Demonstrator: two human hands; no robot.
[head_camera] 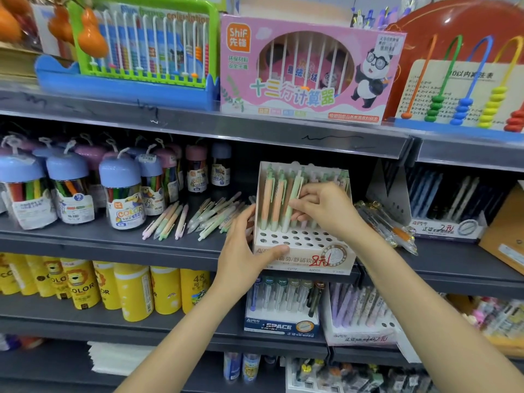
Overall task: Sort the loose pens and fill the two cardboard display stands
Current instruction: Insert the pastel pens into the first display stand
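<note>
Pens light, stiff, slick: pinch mid-barrel | right hand pinches one in stand | left hand grips stand's 9 o'clock side; loose pens beyond.

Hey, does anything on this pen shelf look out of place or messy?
Yes. Pastel pens lie loose on the shelf left of the cardboard display stand, whose front holes are empty. More wrapped pens lie loose to its right.
</note>
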